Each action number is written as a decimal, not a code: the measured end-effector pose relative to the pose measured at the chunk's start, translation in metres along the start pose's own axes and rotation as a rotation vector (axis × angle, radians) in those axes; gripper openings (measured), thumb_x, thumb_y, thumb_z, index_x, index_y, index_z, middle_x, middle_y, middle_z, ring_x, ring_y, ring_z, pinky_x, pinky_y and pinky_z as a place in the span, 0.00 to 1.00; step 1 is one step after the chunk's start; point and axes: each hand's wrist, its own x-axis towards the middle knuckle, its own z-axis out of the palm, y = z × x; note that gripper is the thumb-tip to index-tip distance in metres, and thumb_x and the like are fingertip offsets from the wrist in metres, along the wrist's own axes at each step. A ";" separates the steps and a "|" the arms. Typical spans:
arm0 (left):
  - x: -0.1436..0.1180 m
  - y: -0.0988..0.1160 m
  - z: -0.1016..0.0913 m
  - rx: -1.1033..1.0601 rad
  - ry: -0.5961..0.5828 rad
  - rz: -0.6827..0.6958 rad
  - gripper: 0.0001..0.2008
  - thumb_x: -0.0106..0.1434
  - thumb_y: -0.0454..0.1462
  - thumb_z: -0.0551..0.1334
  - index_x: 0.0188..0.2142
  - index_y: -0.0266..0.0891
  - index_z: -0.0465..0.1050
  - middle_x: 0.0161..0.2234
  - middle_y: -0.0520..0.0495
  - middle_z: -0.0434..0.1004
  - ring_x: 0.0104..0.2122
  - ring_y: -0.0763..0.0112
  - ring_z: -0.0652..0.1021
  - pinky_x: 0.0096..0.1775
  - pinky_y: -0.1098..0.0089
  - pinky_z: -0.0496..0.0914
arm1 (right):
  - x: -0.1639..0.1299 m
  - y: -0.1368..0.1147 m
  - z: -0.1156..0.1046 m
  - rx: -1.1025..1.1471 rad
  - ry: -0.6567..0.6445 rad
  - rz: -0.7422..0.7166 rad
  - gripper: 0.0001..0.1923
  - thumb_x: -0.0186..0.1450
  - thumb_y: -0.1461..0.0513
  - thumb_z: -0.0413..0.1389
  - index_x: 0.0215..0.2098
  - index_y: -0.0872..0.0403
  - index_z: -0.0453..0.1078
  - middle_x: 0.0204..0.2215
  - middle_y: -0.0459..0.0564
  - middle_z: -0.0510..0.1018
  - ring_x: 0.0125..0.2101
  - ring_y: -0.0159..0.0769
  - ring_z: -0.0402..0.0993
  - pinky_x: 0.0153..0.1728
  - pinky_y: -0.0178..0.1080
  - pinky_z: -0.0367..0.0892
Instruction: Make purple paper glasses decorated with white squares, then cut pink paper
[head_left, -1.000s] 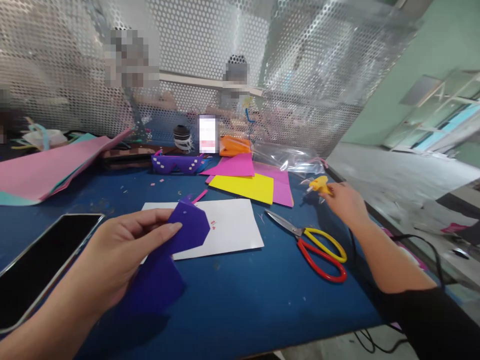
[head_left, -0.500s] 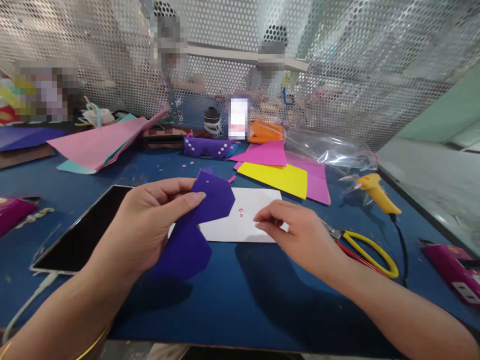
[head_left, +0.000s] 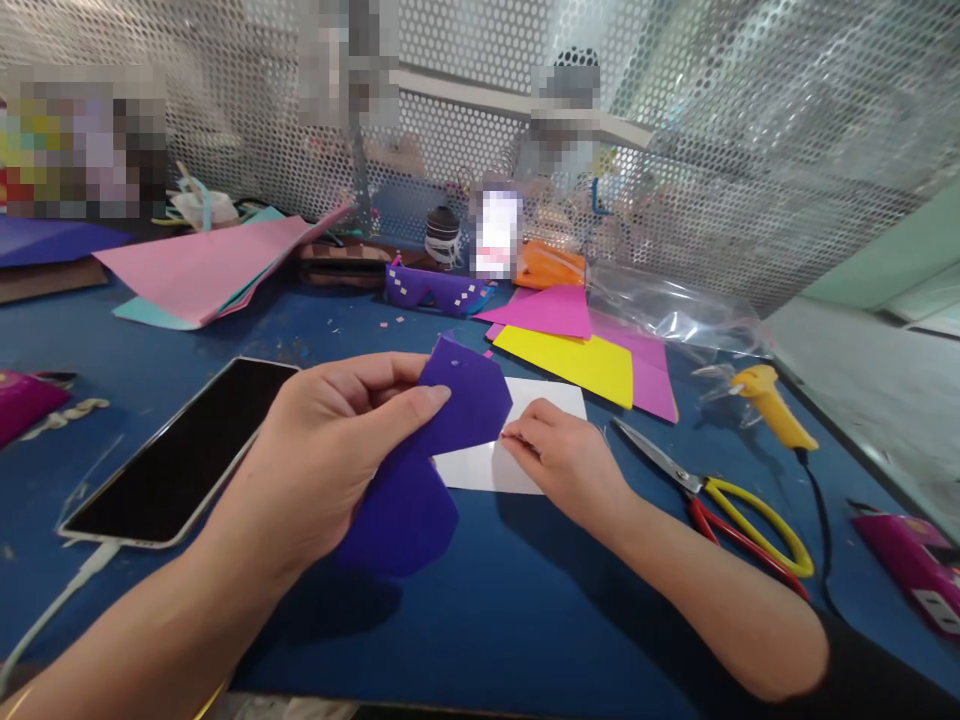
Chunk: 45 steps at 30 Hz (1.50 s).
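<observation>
- Two bare hands over a blue worktop (head_left: 525,620), head view.
- Left hand (head_left: 330,455): thumb and fingers pinched on a purple paper cut-out (head_left: 427,460), which is lifted off the worktop; its upper lobe overlaps the near edge of a white sheet (head_left: 547,400) in view.
- Right hand (head_left: 559,455): fingertips drawn together at the right edge of the purple cut-out, resting on the white sheet. Whether anything small sits between the fingertips cannot be told.
- Scissors (head_left: 720,495) with yellow and red handles lie just right of the right hand, blades pointing toward the white sheet.
- Yellow glue gun (head_left: 772,400) lies farther right, its black cord running toward the near edge.
- Smartphone (head_left: 184,450), screen dark, lies left of the left hand with a white cable plugged in.
- Yellow paper (head_left: 570,360) and magenta paper (head_left: 547,310) lie behind the white sheet; purple pixel-style paper glasses (head_left: 435,290) stand beyond them.
- Pink paper sheets (head_left: 202,270) are stacked at far left, by a perforated metal screen (head_left: 712,150).
</observation>
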 end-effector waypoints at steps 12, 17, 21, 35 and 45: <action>0.003 -0.005 -0.002 0.001 -0.067 -0.011 0.15 0.51 0.39 0.73 0.39 0.42 0.81 0.28 0.51 0.84 0.22 0.72 0.79 0.20 0.78 0.69 | -0.002 0.005 0.013 -0.027 0.109 -0.065 0.13 0.69 0.64 0.49 0.33 0.57 0.74 0.31 0.52 0.75 0.29 0.34 0.72 0.30 0.37 0.67; 0.004 -0.007 -0.002 -0.026 -0.071 0.009 0.12 0.49 0.39 0.74 0.36 0.43 0.82 0.27 0.52 0.83 0.24 0.72 0.79 0.23 0.79 0.72 | -0.001 0.010 0.009 0.129 0.171 0.053 0.07 0.66 0.66 0.53 0.31 0.54 0.71 0.30 0.47 0.75 0.27 0.28 0.71 0.29 0.32 0.68; 0.003 -0.007 -0.002 -0.012 -0.080 0.012 0.11 0.51 0.39 0.73 0.35 0.43 0.82 0.26 0.52 0.83 0.23 0.72 0.79 0.21 0.79 0.71 | 0.000 0.011 0.004 0.188 0.139 0.113 0.06 0.65 0.65 0.54 0.29 0.53 0.70 0.28 0.45 0.74 0.27 0.28 0.71 0.29 0.32 0.67; 0.002 -0.009 -0.003 -0.023 -0.129 0.001 0.13 0.52 0.40 0.73 0.38 0.44 0.82 0.27 0.51 0.84 0.22 0.72 0.80 0.20 0.79 0.71 | 0.002 0.004 0.008 0.257 -0.012 0.256 0.05 0.62 0.66 0.56 0.29 0.51 0.70 0.31 0.45 0.75 0.29 0.30 0.71 0.30 0.34 0.65; 0.005 -0.011 -0.004 0.008 -0.115 0.008 0.11 0.53 0.39 0.72 0.37 0.44 0.82 0.28 0.52 0.84 0.22 0.74 0.79 0.20 0.81 0.70 | 0.004 0.000 0.009 0.282 -0.048 0.299 0.06 0.62 0.67 0.55 0.28 0.51 0.69 0.33 0.45 0.75 0.32 0.34 0.70 0.33 0.38 0.63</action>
